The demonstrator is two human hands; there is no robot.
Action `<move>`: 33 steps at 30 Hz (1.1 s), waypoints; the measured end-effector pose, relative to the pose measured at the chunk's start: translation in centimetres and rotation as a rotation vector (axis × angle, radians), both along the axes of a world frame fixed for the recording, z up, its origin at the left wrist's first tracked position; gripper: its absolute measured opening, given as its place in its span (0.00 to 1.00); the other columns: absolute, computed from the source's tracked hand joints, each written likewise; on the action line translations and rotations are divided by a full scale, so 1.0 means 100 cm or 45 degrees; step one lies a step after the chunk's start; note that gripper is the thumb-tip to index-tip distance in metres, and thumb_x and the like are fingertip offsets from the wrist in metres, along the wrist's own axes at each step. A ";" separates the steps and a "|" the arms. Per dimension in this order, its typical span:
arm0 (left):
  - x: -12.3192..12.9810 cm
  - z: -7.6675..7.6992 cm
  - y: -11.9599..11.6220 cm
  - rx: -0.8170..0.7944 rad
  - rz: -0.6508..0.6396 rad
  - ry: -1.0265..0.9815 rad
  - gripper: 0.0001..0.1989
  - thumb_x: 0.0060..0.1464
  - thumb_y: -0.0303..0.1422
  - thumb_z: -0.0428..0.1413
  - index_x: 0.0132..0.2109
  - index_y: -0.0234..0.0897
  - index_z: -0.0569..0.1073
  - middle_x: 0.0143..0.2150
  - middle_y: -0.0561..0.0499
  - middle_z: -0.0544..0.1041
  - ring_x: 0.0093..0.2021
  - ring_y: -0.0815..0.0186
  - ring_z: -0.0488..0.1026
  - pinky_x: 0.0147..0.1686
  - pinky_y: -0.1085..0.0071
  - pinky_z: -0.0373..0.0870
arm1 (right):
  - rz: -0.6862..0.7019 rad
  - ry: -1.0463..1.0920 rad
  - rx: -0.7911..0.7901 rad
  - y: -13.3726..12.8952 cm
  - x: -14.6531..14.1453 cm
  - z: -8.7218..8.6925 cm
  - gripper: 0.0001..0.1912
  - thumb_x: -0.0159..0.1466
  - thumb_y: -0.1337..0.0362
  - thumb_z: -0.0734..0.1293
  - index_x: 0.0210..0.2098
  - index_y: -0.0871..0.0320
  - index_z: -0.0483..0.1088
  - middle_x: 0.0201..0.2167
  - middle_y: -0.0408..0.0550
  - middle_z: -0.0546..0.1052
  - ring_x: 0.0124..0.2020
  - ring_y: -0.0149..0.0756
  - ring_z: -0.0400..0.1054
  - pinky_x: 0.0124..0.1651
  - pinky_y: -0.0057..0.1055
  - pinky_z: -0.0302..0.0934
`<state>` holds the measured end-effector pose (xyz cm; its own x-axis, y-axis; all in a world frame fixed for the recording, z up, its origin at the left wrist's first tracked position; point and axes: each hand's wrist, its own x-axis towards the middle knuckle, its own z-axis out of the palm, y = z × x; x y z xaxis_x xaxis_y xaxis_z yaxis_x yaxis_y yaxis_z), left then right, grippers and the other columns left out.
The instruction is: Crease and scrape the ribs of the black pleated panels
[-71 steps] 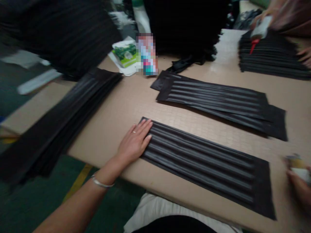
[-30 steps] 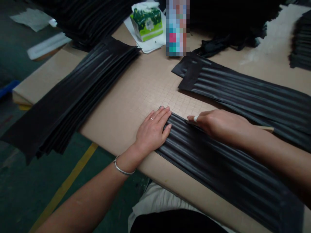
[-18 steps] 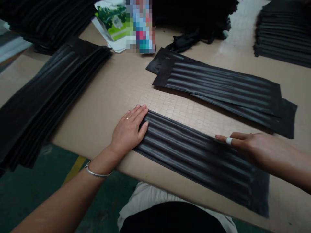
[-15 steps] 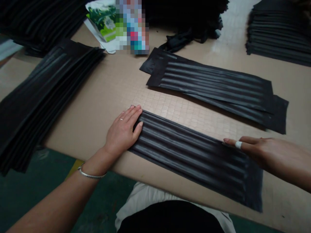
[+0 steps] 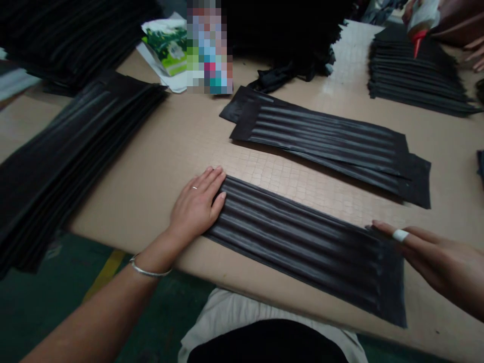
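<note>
A black ribbed panel [image 5: 295,242], leather-like with raised lengthwise ridges, lies flat along the near edge of the table. My left hand [image 5: 198,201] rests spread and flat over its left end. At the far edge, near the right end, my right hand [image 5: 434,257] has its fingers close together on the panel's border; white tape wraps one finger. The thumb side of that hand is hidden, and the fingertips are slightly blurred. Just beyond lie similar ribbed panels [image 5: 325,141], overlapping crosswise.
At left, a tall stack of ribbed panels [image 5: 75,136] reaches over the table edge. Further stacks of black pieces [image 5: 412,70] stand at the back. A green-and-white packet [image 5: 166,50] lies there too. Top right, another person's hand [image 5: 477,53] is near a red-tipped bottle [image 5: 421,25].
My right hand has slid right along the panel's far edge. My left hand stays on the left end. The view has shifted, bringing a co-worker's bottle and hand into sight at top right.
</note>
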<state>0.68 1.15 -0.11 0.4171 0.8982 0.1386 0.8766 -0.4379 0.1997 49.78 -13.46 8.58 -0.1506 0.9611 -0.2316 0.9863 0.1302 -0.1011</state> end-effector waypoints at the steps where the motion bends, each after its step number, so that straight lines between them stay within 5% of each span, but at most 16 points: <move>1: 0.001 0.001 -0.001 -0.006 0.007 0.013 0.28 0.72 0.41 0.43 0.73 0.37 0.61 0.75 0.46 0.60 0.76 0.55 0.55 0.73 0.50 0.56 | 0.073 0.017 -0.030 0.012 -0.029 -0.003 0.30 0.72 0.61 0.56 0.72 0.33 0.57 0.58 0.50 0.77 0.39 0.45 0.78 0.36 0.38 0.70; 8: 0.004 0.004 -0.005 -0.014 0.074 0.019 0.29 0.71 0.40 0.46 0.73 0.33 0.60 0.76 0.44 0.56 0.76 0.55 0.53 0.74 0.52 0.55 | 0.468 -0.181 -0.143 0.114 -0.264 -0.004 0.33 0.72 0.72 0.51 0.76 0.51 0.50 0.50 0.58 0.76 0.41 0.44 0.77 0.37 0.34 0.70; 11: 0.003 0.004 -0.006 -0.027 0.072 -0.027 0.29 0.70 0.40 0.46 0.73 0.33 0.60 0.76 0.43 0.57 0.76 0.55 0.54 0.73 0.51 0.55 | 0.490 -0.164 -0.070 0.139 -0.314 -0.002 0.30 0.74 0.69 0.48 0.75 0.56 0.52 0.51 0.62 0.75 0.43 0.46 0.77 0.36 0.34 0.71; 14: 0.002 0.004 -0.006 -0.032 0.044 -0.069 0.30 0.70 0.40 0.46 0.73 0.34 0.59 0.76 0.43 0.57 0.76 0.54 0.54 0.73 0.51 0.56 | 0.473 -0.153 -0.055 0.147 -0.327 -0.001 0.30 0.75 0.68 0.48 0.74 0.59 0.52 0.51 0.64 0.75 0.44 0.46 0.76 0.37 0.35 0.72; 18: -0.001 0.001 -0.004 -0.022 0.023 -0.072 0.30 0.70 0.41 0.45 0.73 0.33 0.59 0.76 0.41 0.56 0.76 0.52 0.53 0.73 0.48 0.56 | 0.506 -0.160 -0.085 0.138 -0.309 0.004 0.29 0.75 0.68 0.47 0.74 0.59 0.54 0.52 0.64 0.75 0.44 0.46 0.76 0.38 0.37 0.73; 22: -0.003 -0.003 -0.001 -0.002 0.004 -0.064 0.31 0.70 0.42 0.44 0.74 0.33 0.57 0.76 0.41 0.56 0.76 0.51 0.52 0.72 0.47 0.55 | 0.512 -0.268 -0.128 0.111 -0.262 0.008 0.31 0.73 0.72 0.48 0.74 0.59 0.53 0.49 0.62 0.76 0.42 0.47 0.76 0.35 0.39 0.73; 28: -0.005 -0.001 0.001 -0.028 0.011 -0.026 0.31 0.71 0.43 0.42 0.74 0.33 0.57 0.76 0.41 0.57 0.76 0.51 0.53 0.72 0.46 0.56 | 0.497 -0.485 -0.120 0.038 -0.139 0.006 0.41 0.62 0.81 0.55 0.74 0.56 0.55 0.44 0.56 0.76 0.36 0.44 0.75 0.34 0.38 0.73; 33: -0.003 0.000 0.001 -0.042 0.016 0.006 0.31 0.71 0.43 0.42 0.74 0.34 0.57 0.76 0.41 0.57 0.76 0.52 0.52 0.72 0.47 0.55 | 0.336 -0.285 0.066 -0.029 -0.032 -0.003 0.47 0.60 0.81 0.54 0.76 0.46 0.49 0.41 0.55 0.78 0.30 0.42 0.75 0.25 0.33 0.66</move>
<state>0.38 1.21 -0.14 0.4062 0.9074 0.1072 0.8829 -0.4201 0.2099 46.55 -16.35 8.27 -0.3464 0.9071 -0.2392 0.9149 0.3830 0.1276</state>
